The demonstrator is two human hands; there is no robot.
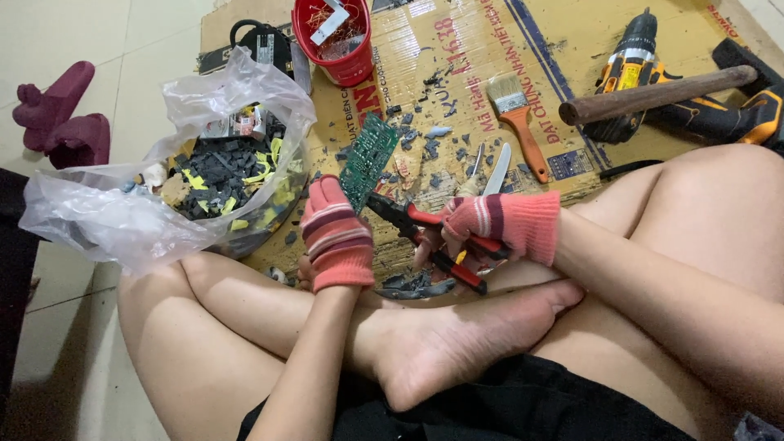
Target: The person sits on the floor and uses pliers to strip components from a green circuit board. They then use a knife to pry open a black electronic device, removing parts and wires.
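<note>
Both my hands wear pink striped fingerless gloves. My left hand (335,233) holds a green circuit board (367,159) upright by its lower edge. My right hand (482,224) grips the red and black handles of a pair of pliers (425,237), whose jaws point left and meet the bottom of the board. I sit cross-legged on flattened cardboard (457,73), with my bare foot (457,343) below the hands. Dark broken chips (416,286) lie just under the pliers.
A clear plastic bag (163,188) full of black and yellow scraps stands to the left. Behind are a red bucket (335,41), a paintbrush (518,118), a cordless drill (625,69), a wooden-handled hammer (653,94) and a knife blade (496,170). Dark red slippers (61,114) lie on the tiles.
</note>
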